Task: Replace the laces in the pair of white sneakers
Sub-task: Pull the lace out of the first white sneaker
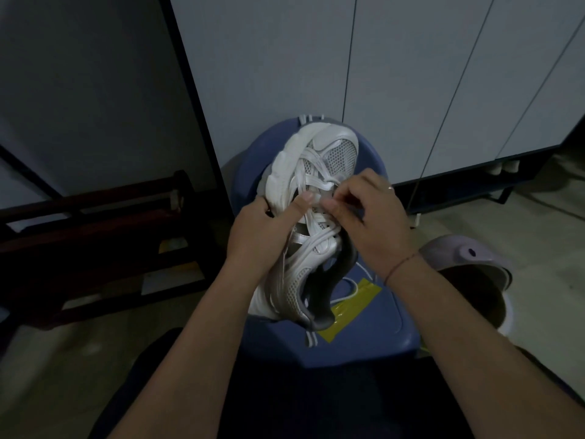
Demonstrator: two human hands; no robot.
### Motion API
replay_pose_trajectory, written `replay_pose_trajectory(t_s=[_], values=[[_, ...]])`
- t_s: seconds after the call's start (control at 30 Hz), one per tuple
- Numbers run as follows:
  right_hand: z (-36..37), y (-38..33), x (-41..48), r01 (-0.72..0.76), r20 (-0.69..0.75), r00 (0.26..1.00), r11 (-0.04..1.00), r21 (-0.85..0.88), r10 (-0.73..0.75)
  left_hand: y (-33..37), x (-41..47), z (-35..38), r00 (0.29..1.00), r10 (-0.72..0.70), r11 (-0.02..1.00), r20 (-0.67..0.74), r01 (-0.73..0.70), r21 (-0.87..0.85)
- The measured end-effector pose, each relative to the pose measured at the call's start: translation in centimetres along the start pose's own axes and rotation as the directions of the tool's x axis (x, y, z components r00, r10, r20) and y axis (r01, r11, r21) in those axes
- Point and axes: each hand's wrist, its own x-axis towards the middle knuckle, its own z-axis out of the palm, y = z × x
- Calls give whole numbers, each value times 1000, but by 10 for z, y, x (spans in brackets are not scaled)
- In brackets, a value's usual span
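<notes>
Sneaker [311, 248]: held above the blue stool [364, 340], toe pointing toward the stool's far rim.
Left grip [259, 229]: clamped round the sneaker's sole edge, thumb lying on the lace [319, 185].
Right grip [376, 220]: fingertips pinched together on the lace.

Both bare forearms [190, 337] reach forward; the left hand [262, 231] grips the shoe [285, 166] by its side, thumb across the top, and the right hand [373, 217] pinches a lace [319, 186] between thumb and forefinger
</notes>
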Motion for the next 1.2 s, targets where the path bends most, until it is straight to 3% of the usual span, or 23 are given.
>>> replay_pose_trajectory(t_s=[0.07, 0.1, 0.17, 0.2, 0.23, 0.33, 0.5, 0.63, 0.7, 0.73, 0.77, 0.8, 0.87, 0.9, 0.97, 1.03, 1.07, 1.1, 1.13, 1.17, 1.2], values=[[0, -5, 0, -85, 36, 996, 973, 216, 80, 0, 0, 0, 1000, 1, 1000, 9, -1, 10], [-1, -7, 1, -198, 86, 980, 875, 442, 179, 0, 1, -1, 1000, -12, 1000, 21, 13, -10], [-5, -13, 3, -369, 226, 904, 395, 841, 363, 2, 1, -2, 997, -52, 994, 59, 57, -92], [-7, -12, 3, -386, 292, 865, 169, 907, 408, 3, 1, -2, 995, -64, 990, 73, 73, -120], [-8, -10, 3, -392, 339, 834, 33, 919, 436, 3, 1, -2, 995, -69, 989, 76, 79, -128], [-10, -5, 3, -399, 420, 783, -147, 905, 459, 5, -1, 0, 994, -68, 988, 84, 79, -130], [-12, -11, 3, -339, 459, 732, -315, 887, 504, 8, -3, 0, 996, -54, 993, 73, 62, -105], [-13, -13, 2, -345, 487, 718, -354, 869, 497, 9, -4, -3, 996, -41, 995, 82, 47, -83], [-13, -11, 2, -382, 475, 714, -283, 880, 514, 9, -4, -5, 997, -38, 997, 74, 42, -59], [-12, -9, 3, -419, 442, 723, -172, 892, 530, 9, -4, -6, 997, -38, 998, 62, 41, -49], [-11, -6, 3, -455, 381, 755, 8, 891, 534, 9, -4, -7, 998, -37, 998, 47, 39, -45], [-11, -5, 2, -466, 298, 808, 242, 851, 509, 9, -5, -7, 999, -31, 999, 31, 32, -37], [-8, -3, 0, -396, 175, 912, 686, 611, 371, 11, -7, -7, 1000, -7, 1000, 2, 7, 18], [-7, -3, -2, -331, 161, 944, 812, 481, 289, 12, -8, -7, 1000, 9, 999, -10, -9, 51], [-5, -2, -5, -202, 127, 977, 926, 319, 170, 13, -9, -6, 999, 26, 994, -21, -24, 110], [-5, -6, -5, -135, 98, 989, 951, 279, 112, 12, -7, -5, 999, 42, 987, -23, -38, 154], [-6, -10, -4, -161, 108, 986, 915, 370, 129, 11, -7, -4, 999, 48, 984, -18, -44, 171], [-8, -14, -2, -225, 136, 974, 808, 544, 180, 9, -6, -3, 999, 49, 983, -12, -46, 178], [-12, -18, 0, -285, 172, 956, 630, 722, 235, 7, -5, -2, 999, 41, 984, -8, -39, 174], [-16, -18, 2, -313, 201, 940, 460, 831, 277, 5, -4, -2, 1000, 28, 987, -5, -27, 157], [-20, -16, 4, -326, 213, 926, 377, 867, 311, 5, -5, -3, 1000, 13, 992, -2, -12, 126]])
